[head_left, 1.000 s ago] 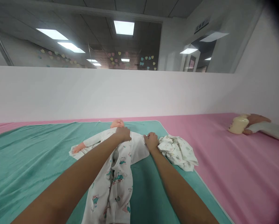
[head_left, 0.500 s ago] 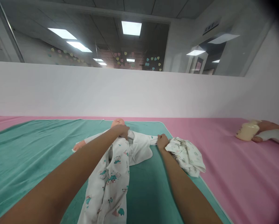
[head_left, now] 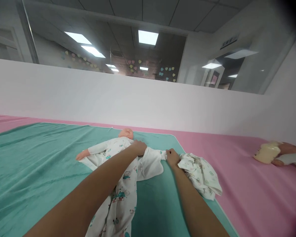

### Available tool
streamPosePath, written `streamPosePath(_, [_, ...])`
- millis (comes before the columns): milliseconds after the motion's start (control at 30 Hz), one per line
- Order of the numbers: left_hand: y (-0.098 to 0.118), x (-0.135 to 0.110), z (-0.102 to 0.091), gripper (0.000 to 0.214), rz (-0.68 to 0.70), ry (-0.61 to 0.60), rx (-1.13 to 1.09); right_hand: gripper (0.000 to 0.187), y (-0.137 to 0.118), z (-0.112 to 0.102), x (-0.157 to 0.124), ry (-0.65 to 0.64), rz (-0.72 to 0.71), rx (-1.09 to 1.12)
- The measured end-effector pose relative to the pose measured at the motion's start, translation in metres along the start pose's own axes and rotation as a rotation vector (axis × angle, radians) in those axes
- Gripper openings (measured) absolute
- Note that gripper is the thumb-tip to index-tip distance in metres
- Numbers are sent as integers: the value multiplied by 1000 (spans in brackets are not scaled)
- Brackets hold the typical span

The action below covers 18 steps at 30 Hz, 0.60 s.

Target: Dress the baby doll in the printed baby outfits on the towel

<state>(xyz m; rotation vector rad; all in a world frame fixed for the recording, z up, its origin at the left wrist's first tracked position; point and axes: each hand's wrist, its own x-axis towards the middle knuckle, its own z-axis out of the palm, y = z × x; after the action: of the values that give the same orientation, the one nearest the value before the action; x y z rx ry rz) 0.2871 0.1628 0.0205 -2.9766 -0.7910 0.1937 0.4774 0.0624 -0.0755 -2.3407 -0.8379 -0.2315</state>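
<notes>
A baby doll (head_left: 126, 133) lies on its back on the green sheet, head toward the wall. It wears a white baby garment (head_left: 123, 194) with small coloured prints, spread down toward me. My left hand (head_left: 139, 148) is closed on the garment at the shoulder of the right-side sleeve; its fingertips are partly hidden. At that sleeve's far end, my right hand (head_left: 172, 158) makes a fist around the cuff, so the sleeve (head_left: 151, 163) stretches between both hands. The doll's other arm (head_left: 83, 154) reaches out to the left, its hand showing past the cuff.
A crumpled printed white cloth (head_left: 201, 176) lies just right of my right wrist. The green sheet (head_left: 39, 164) covers a pink surface (head_left: 237, 171). At the far right are a pale yellow bottle (head_left: 267, 153) and part of another doll (head_left: 290, 154). A white wall (head_left: 138, 102) with windows stands behind.
My left hand has shifted right from the doll's neck along the sleeve, uncovering its chest and head. My right hand stays at the cuff. The view has tilted slightly.
</notes>
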Motion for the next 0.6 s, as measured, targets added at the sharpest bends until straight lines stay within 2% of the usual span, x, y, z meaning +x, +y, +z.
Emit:
streamPosePath(100, [-12,-5,-12,24,57,-16,-10,26,0,-1,2,58,59,21])
streamPosePath(233, [-37,-18,-40,35,57,-10,-2,28,-1,-4,5,130,123,55])
streamPosePath(367, [-56,-35,-64,27,-58,-39,3,27,-2,-6,6,154,167,87])
streamPosePath(433, [-58,-42,-69,27,-103,-32,3,26,-2,-6,6,145,174,101])
streamPosePath(600, [-51,-56,-65,25,-78,21,-9,24,-1,-6,7,147,177,120])
